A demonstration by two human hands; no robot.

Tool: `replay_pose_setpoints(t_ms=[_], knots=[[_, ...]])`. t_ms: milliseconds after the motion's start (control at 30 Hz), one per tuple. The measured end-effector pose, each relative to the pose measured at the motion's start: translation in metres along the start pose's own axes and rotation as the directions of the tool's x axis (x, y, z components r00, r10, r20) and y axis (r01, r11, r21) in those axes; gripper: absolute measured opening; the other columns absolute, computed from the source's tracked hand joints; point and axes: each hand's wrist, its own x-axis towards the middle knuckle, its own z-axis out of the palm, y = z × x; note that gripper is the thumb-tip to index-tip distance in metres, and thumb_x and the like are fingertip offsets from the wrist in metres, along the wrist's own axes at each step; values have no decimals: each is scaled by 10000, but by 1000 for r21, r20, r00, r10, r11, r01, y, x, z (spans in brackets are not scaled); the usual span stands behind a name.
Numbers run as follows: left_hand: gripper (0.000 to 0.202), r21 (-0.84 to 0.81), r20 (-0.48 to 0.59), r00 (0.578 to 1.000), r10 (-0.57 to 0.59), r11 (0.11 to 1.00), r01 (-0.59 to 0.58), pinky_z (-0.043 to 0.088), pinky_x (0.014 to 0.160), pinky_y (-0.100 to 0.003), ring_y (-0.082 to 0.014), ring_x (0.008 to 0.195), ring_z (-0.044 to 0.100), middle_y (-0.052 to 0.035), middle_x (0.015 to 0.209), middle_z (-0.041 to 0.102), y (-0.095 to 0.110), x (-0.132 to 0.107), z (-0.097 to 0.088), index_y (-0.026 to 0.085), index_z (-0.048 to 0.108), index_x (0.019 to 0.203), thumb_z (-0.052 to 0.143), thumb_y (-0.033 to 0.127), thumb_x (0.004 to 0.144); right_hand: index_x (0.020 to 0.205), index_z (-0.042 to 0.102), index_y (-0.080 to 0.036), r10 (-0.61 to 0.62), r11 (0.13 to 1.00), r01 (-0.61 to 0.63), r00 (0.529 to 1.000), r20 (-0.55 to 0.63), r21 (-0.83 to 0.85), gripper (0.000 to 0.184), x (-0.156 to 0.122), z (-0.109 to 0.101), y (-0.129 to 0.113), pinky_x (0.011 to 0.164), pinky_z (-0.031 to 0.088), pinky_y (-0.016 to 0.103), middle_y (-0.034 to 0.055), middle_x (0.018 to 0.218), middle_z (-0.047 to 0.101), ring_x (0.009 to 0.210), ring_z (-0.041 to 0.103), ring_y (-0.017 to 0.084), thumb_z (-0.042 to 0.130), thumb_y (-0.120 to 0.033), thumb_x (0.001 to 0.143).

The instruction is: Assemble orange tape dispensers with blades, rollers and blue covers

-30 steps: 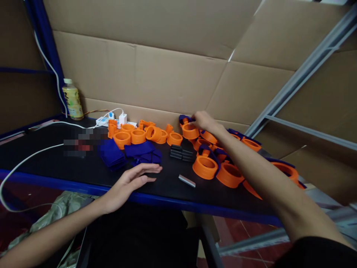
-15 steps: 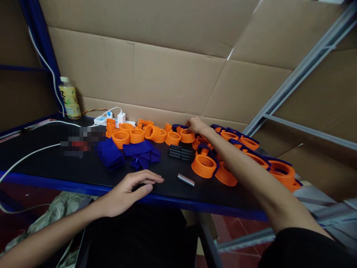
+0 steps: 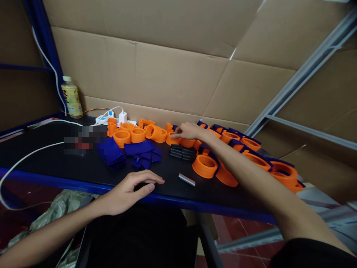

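Note:
My right hand (image 3: 189, 131) reaches across the black table (image 3: 55, 163) and its fingertips pinch the rim of an orange ring (image 3: 173, 138) in the back row of orange rings (image 3: 138, 134). My left hand (image 3: 131, 187) rests on the table's blue front edge, fingers loosely spread, holding nothing. A pile of dark blue flat parts (image 3: 128, 152) lies just beyond it. Small black blocks (image 3: 182, 152) sit between the hands, and a short grey metal bar (image 3: 186, 179) lies to the right of my left hand. More orange rings with blue parts (image 3: 251, 152) lie under and beyond my right forearm.
A drink bottle (image 3: 71, 97) stands at the back left by a white power strip (image 3: 110, 120) with chargers; a white cable (image 3: 25, 158) runs across the table's left side. Cardboard sheets (image 3: 167, 56) wall the back. A grey metal frame (image 3: 304, 70) rises at the right.
My right hand has moved left and nearer, from an orange ring farther right to the ring in the back row. My left hand has settled and curled slightly on the table edge.

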Motion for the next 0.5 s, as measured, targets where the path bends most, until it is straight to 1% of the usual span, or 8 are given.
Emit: replay_pose_setpoints(t_ms=[100, 167, 233, 400, 500], knots=[[296, 16, 4, 1000, 2, 1000, -2, 415, 1094, -380, -228, 1229, 600, -82, 1299, 674, -1, 1, 0, 240, 679, 1235, 504, 317, 1008, 972, 755, -251, -57, 998, 56, 998, 23, 38, 300, -2, 4, -9, 730, 441, 245, 53, 1018, 764, 962, 693, 216, 706, -508, 826], [298, 27, 11, 1000, -2, 1000, 1, 415, 1093, -384, -230, 1226, 601, -84, 1297, 675, -1, 1, 0, 238, 678, 1237, 504, 317, 1008, 962, 747, -237, -69, 996, 69, 998, 7, 59, 260, -1, 6, -10, 713, 429, 241, 56, 1003, 760, 921, 689, 206, 719, -452, 818], [301, 33, 15, 1000, -2, 999, 2, 419, 1087, -386, -233, 1220, 605, -84, 1292, 679, -1, 1, 0, 239, 680, 1237, 506, 321, 1006, 968, 735, -217, -77, 993, 79, 997, -28, 87, 254, 0, 6, -7, 709, 416, 245, 69, 997, 753, 890, 678, 201, 702, -428, 830], [304, 36, 11, 1000, -10, 999, 9, 420, 1082, -390, -239, 1210, 610, -83, 1281, 688, 1, 0, -1, 241, 686, 1236, 517, 332, 1000, 918, 711, -169, -92, 973, 117, 987, -133, 200, 274, -4, -4, 2, 686, 388, 255, 73, 907, 739, 782, 631, 181, 675, -427, 835], [297, 28, 4, 999, -33, 999, 33, 428, 1068, -388, -237, 1193, 617, -77, 1266, 695, 2, -1, 0, 248, 696, 1223, 523, 340, 999, 879, 697, -150, -93, 945, 152, 974, -206, 290, 336, -11, -16, 6, 665, 384, 254, 58, 848, 718, 739, 596, 167, 631, -479, 851]])
